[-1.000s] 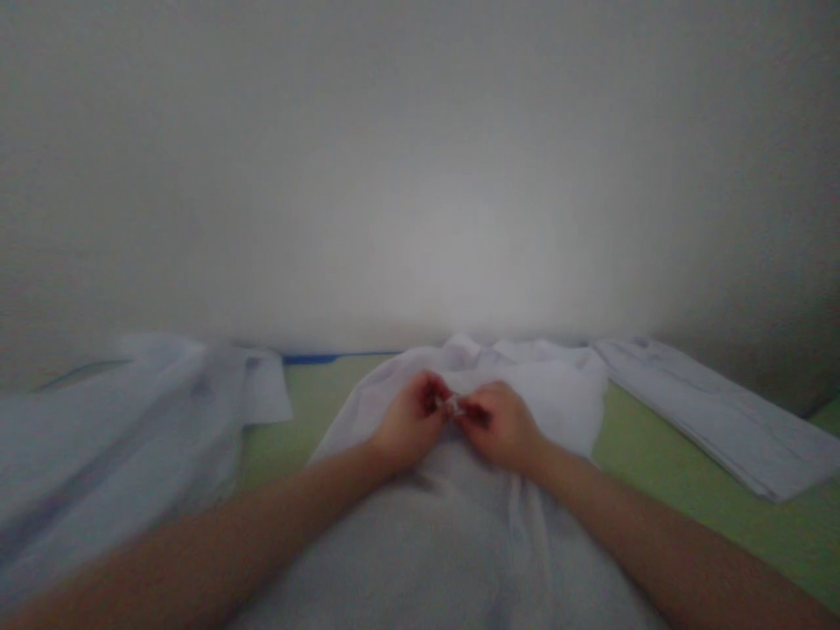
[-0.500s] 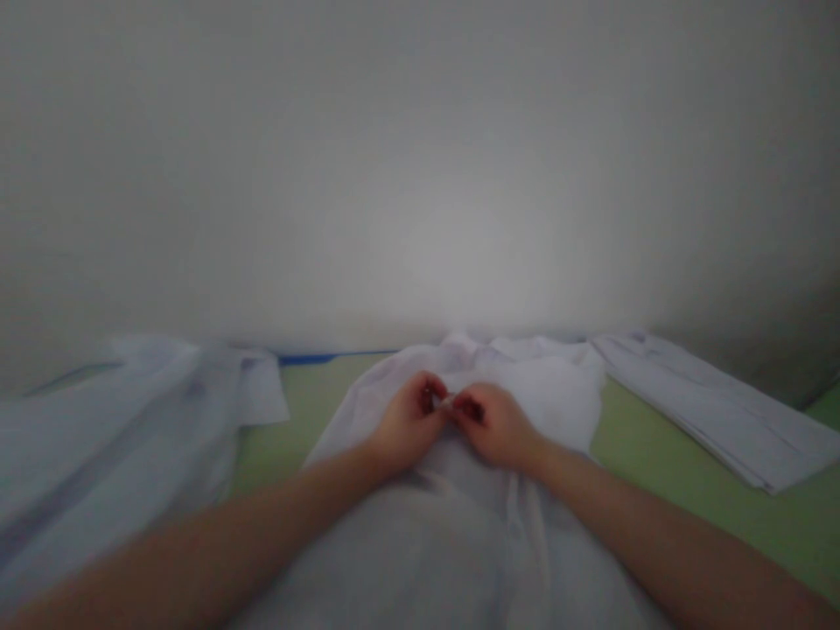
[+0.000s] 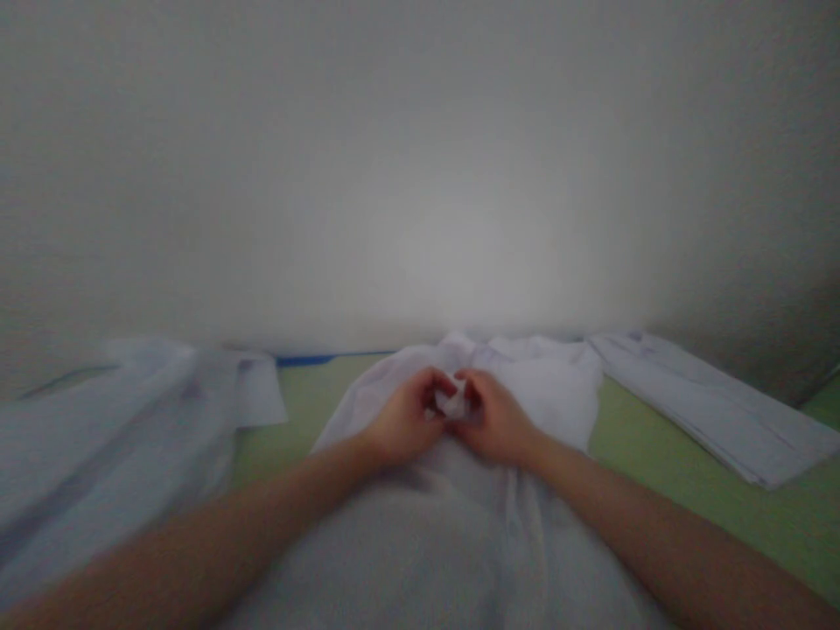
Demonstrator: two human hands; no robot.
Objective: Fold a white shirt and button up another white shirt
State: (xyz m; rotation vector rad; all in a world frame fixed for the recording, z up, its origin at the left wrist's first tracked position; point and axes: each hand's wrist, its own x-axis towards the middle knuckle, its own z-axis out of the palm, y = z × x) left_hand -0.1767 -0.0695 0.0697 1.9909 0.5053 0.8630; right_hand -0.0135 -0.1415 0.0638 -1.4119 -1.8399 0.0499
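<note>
A loose white cloth garment (image 3: 420, 542) covers the middle of the surface and runs toward me. My left hand (image 3: 412, 416) rests over its upper part, fingers curled round a small bunched fold. From the other side, my right hand (image 3: 489, 418) is closed on the same fold, thumbs close together. A bit of the pale fabric shows in the gap between the two hands. Blur and dim light hide the exact fingertip grip and any small fastening there.
Another white garment (image 3: 118, 455) lies rumpled on the left. A flat, neatly folded white cloth (image 3: 715, 407) is on the right. Below them is a green surface (image 3: 662, 442), with a blue strip (image 3: 305, 360) along its far edge against a plain wall (image 3: 420, 175).
My fingers have shifted from a tight pinch with tips together to a rounder hold, with fingertips raised and a gap showing cloth between the hands. The other cloths stay put.
</note>
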